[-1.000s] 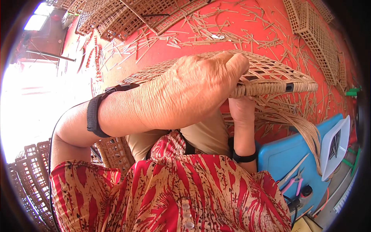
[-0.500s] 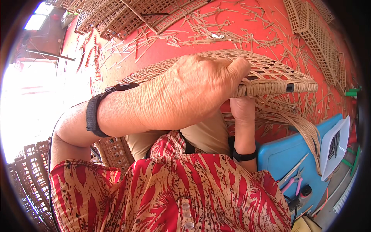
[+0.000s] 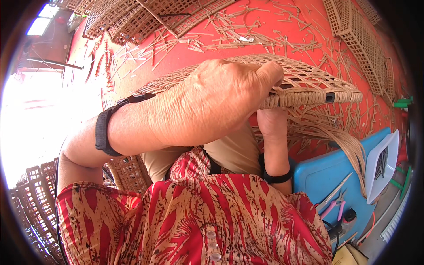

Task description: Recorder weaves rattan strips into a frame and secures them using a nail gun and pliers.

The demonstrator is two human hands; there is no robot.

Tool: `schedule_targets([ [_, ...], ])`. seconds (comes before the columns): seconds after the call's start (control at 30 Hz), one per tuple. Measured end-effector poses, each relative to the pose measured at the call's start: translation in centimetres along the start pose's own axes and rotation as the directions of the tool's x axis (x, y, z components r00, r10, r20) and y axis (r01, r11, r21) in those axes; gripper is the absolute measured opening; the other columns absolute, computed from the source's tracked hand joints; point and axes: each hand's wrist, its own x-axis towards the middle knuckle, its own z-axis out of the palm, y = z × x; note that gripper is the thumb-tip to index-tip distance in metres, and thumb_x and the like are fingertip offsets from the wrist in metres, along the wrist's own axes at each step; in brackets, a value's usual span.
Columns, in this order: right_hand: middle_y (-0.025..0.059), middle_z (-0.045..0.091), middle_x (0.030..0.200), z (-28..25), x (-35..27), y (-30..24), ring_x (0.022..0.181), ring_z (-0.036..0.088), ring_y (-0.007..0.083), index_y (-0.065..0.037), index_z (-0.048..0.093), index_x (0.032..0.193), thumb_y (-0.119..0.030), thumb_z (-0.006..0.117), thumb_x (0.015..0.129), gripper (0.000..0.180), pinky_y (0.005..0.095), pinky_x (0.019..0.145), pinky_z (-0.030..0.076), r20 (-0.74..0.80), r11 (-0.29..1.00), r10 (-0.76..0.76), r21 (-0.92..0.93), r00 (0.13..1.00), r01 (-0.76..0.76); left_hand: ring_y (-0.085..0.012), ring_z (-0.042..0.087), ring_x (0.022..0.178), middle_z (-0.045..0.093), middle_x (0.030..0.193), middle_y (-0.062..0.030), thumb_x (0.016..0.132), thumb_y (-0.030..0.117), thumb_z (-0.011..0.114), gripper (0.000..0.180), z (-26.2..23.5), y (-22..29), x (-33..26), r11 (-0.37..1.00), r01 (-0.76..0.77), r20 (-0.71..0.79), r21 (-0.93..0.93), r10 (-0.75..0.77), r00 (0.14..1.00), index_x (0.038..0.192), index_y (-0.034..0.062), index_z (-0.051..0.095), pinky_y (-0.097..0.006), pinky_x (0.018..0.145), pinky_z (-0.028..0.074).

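Note:
A tan woven panel [image 3: 304, 70], wicker-like with a dark frame, lies across in front of me. Its near rim [image 3: 304, 99] is wrapped in flat tan strands, with a bit of black frame showing at the right. My left hand [image 3: 234, 86] is closed at this rim, knuckles up and thumb toward the right; its fingertips are hidden. Just below the rim is my right hand [image 3: 272, 123], its fingers hidden under the panel. Long loose strands [image 3: 349, 143] hang from beneath the panel toward the right.
At the right, a blue table [image 3: 309, 176] bears pink-handled pliers [image 3: 334, 208], a pointed tool [image 3: 333, 194] and a white tray [image 3: 375, 185] with dark pieces. Strand offcuts [image 3: 234, 31] litter the red floor. Woven basketwork [image 3: 119, 20] stands far left, more panels [image 3: 362, 48] far right.
Both hands have shifted slightly left. The panel's near rim moved a little with them; the left hand still grips there.

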Motion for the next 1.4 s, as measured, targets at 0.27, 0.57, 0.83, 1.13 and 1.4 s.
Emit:
schedule_targets([
  [0.27, 0.0044, 0.064, 0.094, 0.3, -0.2, -1.2, 0.070, 0.059, 0.0132, -0.006, 0.054, 0.116, 0.000, 0.069, 0.077, 0.043, 0.0243, 0.053, 0.046, 0.188, 0.874, 0.106, 0.450, 0.976, -0.181, -0.0360, 0.065, 0.073, 0.062, 0.075, -0.0181, 0.084, -0.003, 0.049, 0.024, 0.1, 0.0, 0.0, 1.000, -0.001, -0.017, 0.006, 0.001, 1.000, 0.107, 0.0028, 0.050, -0.042, 0.062, 0.052],
  [0.57, 0.0044, 0.064, 0.093, 0.1, -0.2, -0.7, 0.073, 0.060, 0.0138, -0.006, 0.056, 0.113, 0.001, 0.068, 0.076, 0.040, 0.0253, 0.058, 0.047, 0.170, 0.877, 0.134, 0.438, 0.976, -0.196, -0.0352, 0.066, 0.077, 0.065, 0.083, -0.0171, 0.083, -0.003, 0.048, 0.026, -0.1, 0.3, -0.1, 0.999, -0.027, -0.014, 0.022, 0.027, 1.000, 0.109, 0.0031, 0.049, -0.041, 0.065, 0.053],
  [0.83, -0.0007, 0.061, 0.098, 1.0, -0.1, -1.2, 0.085, 0.057, 0.0094, -0.009, 0.058, 0.108, -0.007, 0.070, 0.081, 0.029, 0.0258, 0.065, 0.046, 0.056, 0.964, 0.139, 0.222, 0.989, -0.148, -0.0348, 0.067, 0.080, 0.066, 0.086, -0.0177, 0.082, -0.006, 0.046, 0.026, 0.1, 0.1, -0.1, 0.999, -0.025, -0.041, -0.045, 0.023, 0.999, 0.107, 0.0023, 0.050, -0.040, 0.067, 0.054],
  [1.13, 0.0011, 0.061, 0.091, 2.1, 0.4, -1.9, 0.075, 0.053, 0.0096, -0.005, 0.061, 0.107, -0.022, 0.064, 0.090, 0.024, 0.0238, 0.061, 0.041, 0.040, 0.909, 0.177, 0.377, 0.983, -0.179, -0.0340, 0.067, 0.086, 0.066, 0.087, -0.0173, 0.081, -0.007, 0.045, 0.031, -0.2, 0.0, 0.0, 0.997, 0.045, 0.022, -0.058, -0.044, 0.999, 0.110, 0.0019, 0.049, -0.039, 0.072, 0.054],
  [1.4, -0.0015, 0.061, 0.085, 0.7, 0.6, -1.0, 0.070, 0.054, 0.0076, -0.009, 0.060, 0.104, -0.019, 0.070, 0.085, 0.024, 0.0226, 0.055, 0.041, 0.103, 0.904, 0.197, 0.366, 0.975, -0.221, -0.0333, 0.068, 0.081, 0.067, 0.088, -0.0159, 0.083, -0.005, 0.049, 0.027, 0.3, 0.2, -0.1, 0.998, -0.059, -0.066, 0.008, 0.059, 0.996, 0.109, 0.0022, 0.049, -0.039, 0.065, 0.054],
])
